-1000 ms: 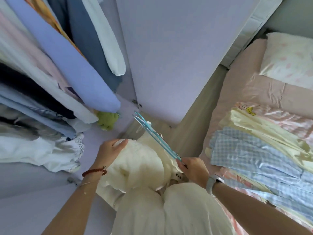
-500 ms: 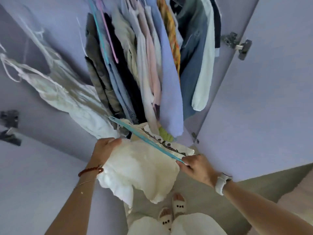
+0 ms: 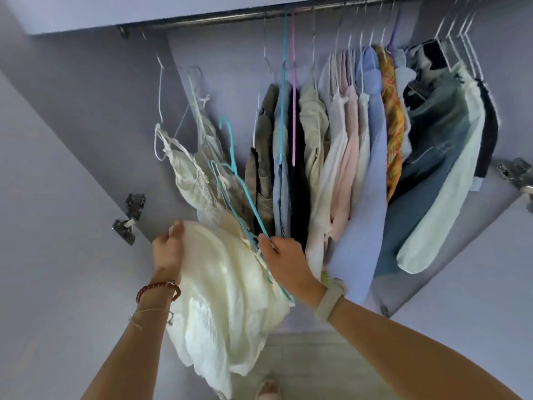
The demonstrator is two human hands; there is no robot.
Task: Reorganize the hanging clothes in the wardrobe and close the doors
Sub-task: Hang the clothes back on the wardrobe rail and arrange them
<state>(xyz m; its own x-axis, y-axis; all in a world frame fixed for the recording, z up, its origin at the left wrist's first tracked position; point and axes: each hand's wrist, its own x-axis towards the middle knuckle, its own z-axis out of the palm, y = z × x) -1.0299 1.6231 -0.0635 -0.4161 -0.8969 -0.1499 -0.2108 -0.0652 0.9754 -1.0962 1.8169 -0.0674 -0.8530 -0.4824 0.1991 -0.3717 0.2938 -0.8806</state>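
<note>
A: Our right hand (image 3: 284, 256) pinches the teal hanger (image 3: 230, 168); our left hand (image 3: 168, 249) grips the cream dress (image 3: 227, 290), below the rail (image 3: 216, 17).

B: We risk snagging the hook in neighbouring straps, or the dress sliding off.

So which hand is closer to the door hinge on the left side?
Left. The left hand grips the cream garment just beside the hinge; the right hand holds the teal hanger, farther away.

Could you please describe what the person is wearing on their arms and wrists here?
Both forearms are bare, with no sleeves in view. The left wrist carries a red beaded bracelet and a thin pale string bracelet below it. The right wrist wears a beige band, like a fitness tracker.
</note>
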